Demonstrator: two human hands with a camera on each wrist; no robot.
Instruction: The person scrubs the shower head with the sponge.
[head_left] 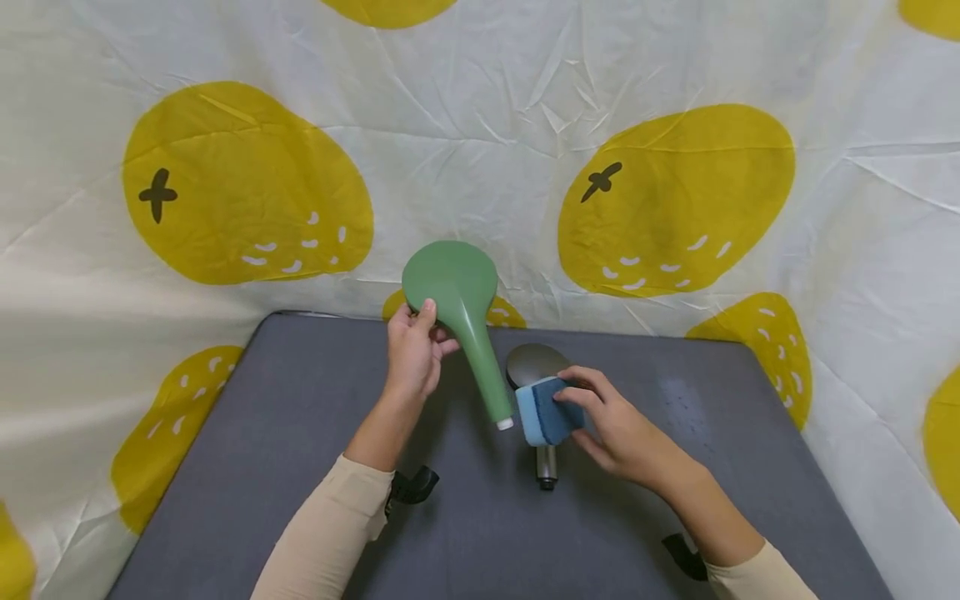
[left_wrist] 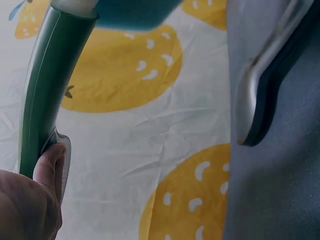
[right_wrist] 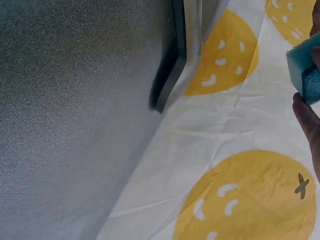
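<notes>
My left hand (head_left: 414, 354) holds a green shower head (head_left: 453, 287) by its round head, thumb on the back. Its handle slants down to the right and ends in a white tip. In my right hand (head_left: 618, 425) is a two-tone blue sponge (head_left: 551, 411), pinched between fingers and thumb just right of that handle's end. The left wrist view shows the green handle (left_wrist: 55, 75) close up, with the sponge's blue edge behind it. A second, dark grey and chrome shower head (head_left: 536, 364) lies on the table, partly hidden behind the sponge.
The dark grey table (head_left: 315, 400) reaches back to a white cloth (head_left: 465, 183) printed with large yellow fruit. This cloth hangs behind the table and along both sides. Black wrist straps (head_left: 414, 485) show near both forearms.
</notes>
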